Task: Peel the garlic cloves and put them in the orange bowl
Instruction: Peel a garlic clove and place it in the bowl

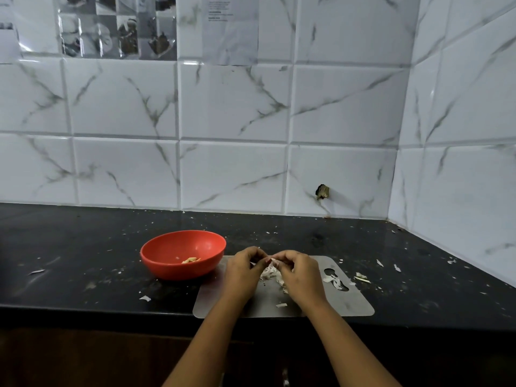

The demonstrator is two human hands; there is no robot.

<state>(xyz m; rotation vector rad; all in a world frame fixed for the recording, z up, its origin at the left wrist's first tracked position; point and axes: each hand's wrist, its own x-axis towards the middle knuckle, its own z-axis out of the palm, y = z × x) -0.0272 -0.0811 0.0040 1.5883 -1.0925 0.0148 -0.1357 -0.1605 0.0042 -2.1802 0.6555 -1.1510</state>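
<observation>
A garlic clove [272, 260] is pinched over the steel cutting board [346, 303] by the curled fingers [283, 256] of left hand [243, 273] and right hand [300, 276]. It is judged light and firm with brittle skin, best gripped at its ends. The orange bowl [167, 268] stands just left.

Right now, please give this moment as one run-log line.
step: peeling | left hand: pinches garlic clove | right hand: pinches same clove | orange bowl: some peeled cloves inside | cutting board: loose skins

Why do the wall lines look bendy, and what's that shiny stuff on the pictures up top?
Head view: the wide lens bows the wall tiles near the edges; glare streaks the photo sheet; the left hand and right hand look soft.
</observation>
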